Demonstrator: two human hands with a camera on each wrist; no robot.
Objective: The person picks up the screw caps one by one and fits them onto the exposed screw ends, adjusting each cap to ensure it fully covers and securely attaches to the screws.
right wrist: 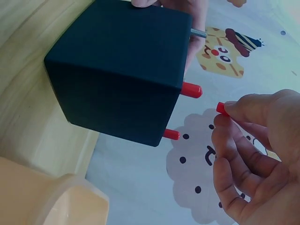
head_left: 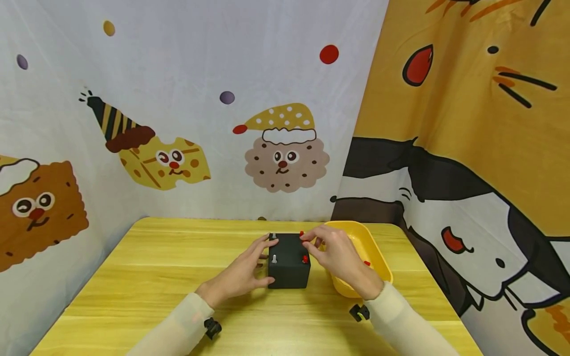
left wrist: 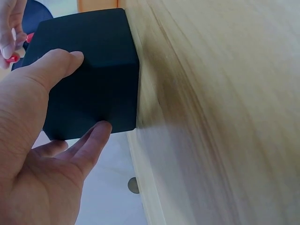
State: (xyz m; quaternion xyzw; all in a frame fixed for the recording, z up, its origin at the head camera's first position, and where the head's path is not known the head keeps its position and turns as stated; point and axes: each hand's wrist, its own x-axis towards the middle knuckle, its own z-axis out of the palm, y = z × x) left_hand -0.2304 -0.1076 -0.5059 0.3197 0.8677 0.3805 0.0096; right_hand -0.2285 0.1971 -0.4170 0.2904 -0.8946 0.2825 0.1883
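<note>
A black box stands on the table, with threaded bolts rising from its top. Red caps cover two bolts on the right: the near red cap and the far red cap. The left side has a bare near bolt and a bare far bolt. My left hand grips the box from the left, thumb on the near face. Above the box's right side, my right hand pinches a loose red cap between thumb and forefinger, apart from the bolts.
Right of the box, a yellow tray sits partly beneath my right forearm; a red cap lies in it. The wooden table ends at a printed cloth backdrop behind, with another cloth on the right.
</note>
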